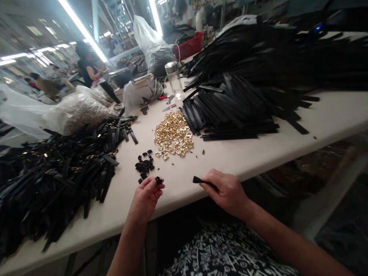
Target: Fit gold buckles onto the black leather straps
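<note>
The work looks well along but far from through: on the left of the worktop (178, 180) lies a big heap of straps (57, 172), black pieces with gold glints among them, which I take to be made up. Still loose are a small cluster of black loops (144, 166), a pile of gold buckles (173, 134) behind it, and a thick stack of black strips (232, 105) to the right, with a larger dark heap (258, 53) beyond. The piece in hand seems barely begun, since its parts are apart: the left hand (149, 191) pinches a loop (158, 179) between thumb and fingertips, its other fingers loosely curled, just beside the cluster; the right hand (228, 189) is closed around a strip (197, 179), whose end sticks out toward the left, near the worktop's front edge. No buckle shows on that end. The rest of the strip is covered by the right hand, so whether anything is fitted farther along cannot be told. The loop is partly hidden by the fingers. The straps run out of view at the left edge and are too tangled to tell one from another; the larger heap is cut off at the right and too dark to make out singly. A cloudy bag (80, 111) behind the straps hides its contents.
</note>
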Demonstrator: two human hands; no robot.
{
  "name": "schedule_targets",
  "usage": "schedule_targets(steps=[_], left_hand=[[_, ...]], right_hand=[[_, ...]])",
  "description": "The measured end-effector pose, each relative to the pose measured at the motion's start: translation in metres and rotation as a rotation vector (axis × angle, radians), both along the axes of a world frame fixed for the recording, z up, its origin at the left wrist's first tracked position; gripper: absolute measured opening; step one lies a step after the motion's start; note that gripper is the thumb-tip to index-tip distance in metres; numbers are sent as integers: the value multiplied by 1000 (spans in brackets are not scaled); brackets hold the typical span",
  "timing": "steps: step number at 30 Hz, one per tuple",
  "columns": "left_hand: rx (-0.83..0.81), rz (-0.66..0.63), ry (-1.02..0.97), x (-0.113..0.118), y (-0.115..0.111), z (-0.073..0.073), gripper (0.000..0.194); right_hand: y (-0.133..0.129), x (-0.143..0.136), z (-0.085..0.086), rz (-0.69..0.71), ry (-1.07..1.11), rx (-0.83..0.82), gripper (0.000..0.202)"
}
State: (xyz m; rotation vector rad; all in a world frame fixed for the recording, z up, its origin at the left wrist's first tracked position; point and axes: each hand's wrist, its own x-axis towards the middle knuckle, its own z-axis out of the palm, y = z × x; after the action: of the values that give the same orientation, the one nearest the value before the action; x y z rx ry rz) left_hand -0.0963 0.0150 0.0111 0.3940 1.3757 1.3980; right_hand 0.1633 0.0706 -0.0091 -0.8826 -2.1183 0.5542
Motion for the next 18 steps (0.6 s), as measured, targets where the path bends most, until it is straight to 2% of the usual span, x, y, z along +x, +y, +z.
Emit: schedule_targets(steps=[3, 7, 13, 18], left_hand=[[-6, -60, -126, 36, -19, -6, 36], [39, -118, -161, 62, -27, -9, 32], [37, -145, -159, 69, -34, -5, 37], [49, -146, -116, 70, -44, -9, 35]], right_hand=[[-12, -13, 13, 59, 8, 1, 18], [-22, -20, 19, 82, -35, 70, 21], [-33, -18, 20, 56, -82, 132, 25], [-41, -13, 18, 129, -113, 149, 26]])
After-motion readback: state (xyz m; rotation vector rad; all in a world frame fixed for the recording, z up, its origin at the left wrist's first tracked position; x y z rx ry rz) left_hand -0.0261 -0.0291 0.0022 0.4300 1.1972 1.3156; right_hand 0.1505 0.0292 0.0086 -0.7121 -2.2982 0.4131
